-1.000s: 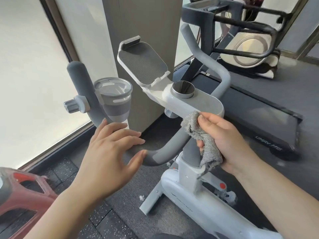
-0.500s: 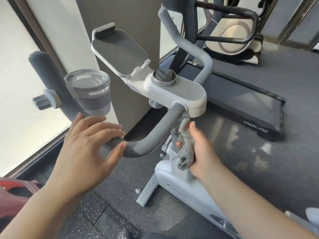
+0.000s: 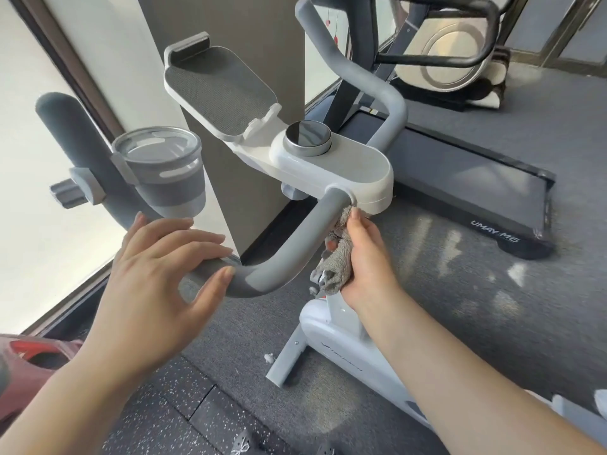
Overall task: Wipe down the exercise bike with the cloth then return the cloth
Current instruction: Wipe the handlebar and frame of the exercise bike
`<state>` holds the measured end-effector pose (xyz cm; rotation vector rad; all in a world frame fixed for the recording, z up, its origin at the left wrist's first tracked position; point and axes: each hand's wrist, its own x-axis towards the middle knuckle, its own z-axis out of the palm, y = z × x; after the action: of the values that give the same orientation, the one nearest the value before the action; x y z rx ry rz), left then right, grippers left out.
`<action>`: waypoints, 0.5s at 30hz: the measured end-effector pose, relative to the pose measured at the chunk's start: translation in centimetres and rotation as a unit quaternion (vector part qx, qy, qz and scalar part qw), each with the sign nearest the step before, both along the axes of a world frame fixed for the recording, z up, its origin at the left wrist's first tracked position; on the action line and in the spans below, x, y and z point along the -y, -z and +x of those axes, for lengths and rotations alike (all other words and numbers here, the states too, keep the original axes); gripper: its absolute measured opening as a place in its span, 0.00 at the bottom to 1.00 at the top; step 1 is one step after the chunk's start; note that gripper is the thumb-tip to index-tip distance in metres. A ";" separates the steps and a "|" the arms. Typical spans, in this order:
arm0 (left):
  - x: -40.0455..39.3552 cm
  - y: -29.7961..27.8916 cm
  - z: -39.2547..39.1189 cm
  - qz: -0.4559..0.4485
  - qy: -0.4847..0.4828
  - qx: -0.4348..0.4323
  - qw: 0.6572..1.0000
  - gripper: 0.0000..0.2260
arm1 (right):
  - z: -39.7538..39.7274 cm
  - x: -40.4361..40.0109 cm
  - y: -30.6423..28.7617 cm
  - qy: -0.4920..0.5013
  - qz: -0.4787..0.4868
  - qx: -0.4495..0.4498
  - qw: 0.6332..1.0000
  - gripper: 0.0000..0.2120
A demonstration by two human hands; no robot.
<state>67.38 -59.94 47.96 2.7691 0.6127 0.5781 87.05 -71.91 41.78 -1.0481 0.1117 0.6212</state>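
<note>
since half a second ago the right hand [image 3: 368, 257] has stayed low beside the handlebar [image 3: 282, 257], and its top finger now reaches up to where the grey bar enters the white console [image 3: 331, 169]; a second ago it was higher, wiping the console's near edge. the left hand [image 3: 154, 277] has barely shifted.

the right hand is closed around the grey cloth [image 3: 335, 257], bunched between palm and fingers and pressed against the right side of the bar, just under the console. the cloth's lower end hangs free in front of the white post [image 3: 338, 310] below.

the left hand is spread, fingers apart, its fingertips resting on the bend of the handlebar and the thumb tip touching the bar's near side; it grips nothing firmly.

on the exercise bike [image 3: 331, 349], the console carries a round metal knob [image 3: 308, 134], and a grey-padded tablet tray [image 3: 218, 90] tilts up behind it. a grey cup holder [image 3: 164, 169] is clamped to the left arm of the handlebar, just above the left hand.

a black treadmill [image 3: 460, 165] lies on the grey floor [image 3: 476, 290] to the right, and another machine [image 3: 453, 54] stands behind it. a red object [image 3: 36, 359] shows at the lower left edge.
</note>
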 end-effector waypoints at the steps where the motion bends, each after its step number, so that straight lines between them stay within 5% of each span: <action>1: 0.0 0.0 0.0 -0.001 0.000 0.001 1.000 0.14 | -0.1 0.1 0.1 -0.006 0.001 0.005 1.000 0.04; 15: -2.4 0.0 -1.4 0.010 0.097 0.002 0.995 0.15 | -5.8 0.4 -0.2 0.034 -0.042 0.047 0.997 0.06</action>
<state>66.02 -57.55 47.99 2.8028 0.3320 0.5500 81.20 -72.31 41.97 -1.1475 0.0912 0.5078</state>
